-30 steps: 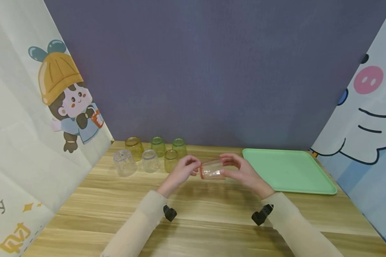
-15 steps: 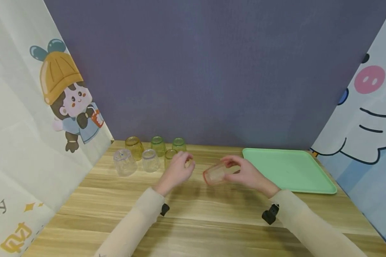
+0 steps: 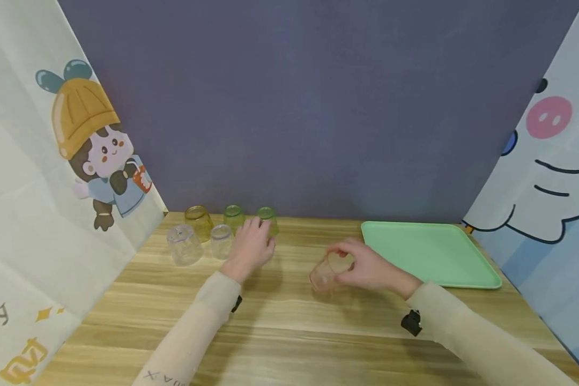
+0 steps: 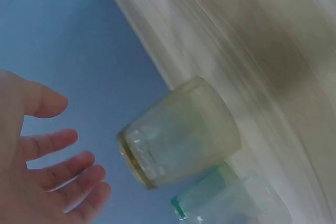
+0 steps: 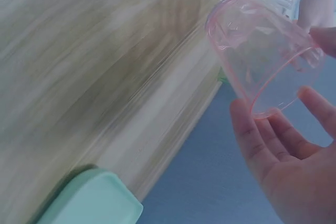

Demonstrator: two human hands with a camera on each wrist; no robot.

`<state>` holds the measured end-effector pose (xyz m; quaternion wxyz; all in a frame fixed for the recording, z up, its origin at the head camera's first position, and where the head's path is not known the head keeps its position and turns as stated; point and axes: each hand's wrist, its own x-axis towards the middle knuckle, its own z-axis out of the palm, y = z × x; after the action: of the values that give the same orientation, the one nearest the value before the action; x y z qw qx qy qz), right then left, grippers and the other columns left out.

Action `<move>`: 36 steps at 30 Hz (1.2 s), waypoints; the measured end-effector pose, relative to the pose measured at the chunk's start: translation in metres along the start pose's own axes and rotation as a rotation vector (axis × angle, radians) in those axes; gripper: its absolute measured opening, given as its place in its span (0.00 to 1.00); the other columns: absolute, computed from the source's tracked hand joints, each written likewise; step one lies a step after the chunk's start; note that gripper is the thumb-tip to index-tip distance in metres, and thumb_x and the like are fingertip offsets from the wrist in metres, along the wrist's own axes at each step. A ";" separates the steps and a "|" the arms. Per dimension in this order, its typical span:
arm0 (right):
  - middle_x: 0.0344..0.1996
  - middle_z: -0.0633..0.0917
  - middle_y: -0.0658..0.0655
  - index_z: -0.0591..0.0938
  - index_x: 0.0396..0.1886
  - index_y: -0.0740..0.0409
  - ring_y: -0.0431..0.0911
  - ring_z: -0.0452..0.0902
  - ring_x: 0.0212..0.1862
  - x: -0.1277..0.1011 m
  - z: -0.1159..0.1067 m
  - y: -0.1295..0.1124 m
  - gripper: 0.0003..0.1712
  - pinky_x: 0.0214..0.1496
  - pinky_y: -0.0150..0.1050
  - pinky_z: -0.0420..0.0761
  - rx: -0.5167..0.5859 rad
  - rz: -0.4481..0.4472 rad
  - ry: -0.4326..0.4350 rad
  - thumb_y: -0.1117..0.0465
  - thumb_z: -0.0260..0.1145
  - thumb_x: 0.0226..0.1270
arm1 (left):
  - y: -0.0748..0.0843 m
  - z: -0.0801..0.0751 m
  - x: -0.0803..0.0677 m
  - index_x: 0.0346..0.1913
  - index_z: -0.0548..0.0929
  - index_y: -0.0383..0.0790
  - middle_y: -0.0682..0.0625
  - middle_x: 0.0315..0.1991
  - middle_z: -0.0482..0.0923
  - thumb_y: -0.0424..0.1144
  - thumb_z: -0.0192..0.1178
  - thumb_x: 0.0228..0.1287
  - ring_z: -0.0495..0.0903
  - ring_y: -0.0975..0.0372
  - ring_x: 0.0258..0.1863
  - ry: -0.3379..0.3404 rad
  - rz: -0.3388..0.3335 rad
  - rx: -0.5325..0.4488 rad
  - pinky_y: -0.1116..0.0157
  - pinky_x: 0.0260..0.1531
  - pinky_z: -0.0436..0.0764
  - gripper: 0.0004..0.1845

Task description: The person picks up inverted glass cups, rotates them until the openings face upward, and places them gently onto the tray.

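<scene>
My right hand (image 3: 341, 261) grips a clear pink cup (image 3: 324, 274) and holds it tilted low over the wooden table (image 3: 289, 321), left of the green tray (image 3: 429, 254). In the right wrist view the fingers (image 5: 252, 140) and thumb curl round the pink cup (image 5: 262, 51). My left hand (image 3: 257, 236) reaches among the upturned cups at the back left and hides a yellowish one. In the left wrist view that hand (image 4: 58, 166) has spread fingers close to the yellowish cup (image 4: 181, 135), not touching it; a green cup (image 4: 226, 198) stands next to it.
More upturned cups stand at the back left: an amber one (image 3: 199, 221), two green ones (image 3: 234, 216) (image 3: 267, 216) and two clear ones (image 3: 183, 245) (image 3: 221, 240). A purple backdrop (image 3: 309, 107) and printed sheets at both sides close in the table.
My left hand has let go of the pink cup and moved left and back to the group of cups. My right hand has kept the pink cup, tilted it and lowered it.
</scene>
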<state>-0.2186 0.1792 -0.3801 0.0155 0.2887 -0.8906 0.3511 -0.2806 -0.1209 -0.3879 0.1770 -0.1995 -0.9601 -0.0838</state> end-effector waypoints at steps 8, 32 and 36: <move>0.56 0.79 0.54 0.82 0.61 0.51 0.52 0.75 0.57 -0.002 -0.004 -0.005 0.31 0.55 0.54 0.78 -0.179 0.054 -0.054 0.55 0.73 0.54 | -0.010 0.006 0.005 0.62 0.78 0.36 0.37 0.56 0.74 0.43 0.58 0.71 0.72 0.44 0.56 -0.049 -0.054 0.045 0.46 0.54 0.75 0.21; 0.57 0.79 0.61 0.83 0.58 0.57 0.59 0.74 0.60 -0.008 -0.035 0.001 0.31 0.57 0.55 0.78 -0.366 0.082 -0.105 0.55 0.72 0.51 | -0.026 0.013 0.014 0.67 0.73 0.32 0.32 0.62 0.70 0.42 0.53 0.73 0.69 0.40 0.60 -0.171 -0.113 -0.045 0.44 0.60 0.73 0.25; 0.52 0.80 0.60 0.83 0.58 0.55 0.55 0.76 0.54 -0.011 -0.043 0.003 0.31 0.53 0.52 0.79 -0.373 0.104 -0.100 0.55 0.72 0.51 | -0.025 0.009 0.016 0.68 0.73 0.33 0.32 0.64 0.69 0.42 0.54 0.74 0.68 0.39 0.62 -0.214 -0.116 -0.057 0.44 0.62 0.72 0.25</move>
<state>-0.2184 0.2139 -0.3522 0.0063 0.2517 -0.9535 0.1654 -0.3078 -0.1360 -0.3928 0.0629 -0.1562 -0.9807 -0.0992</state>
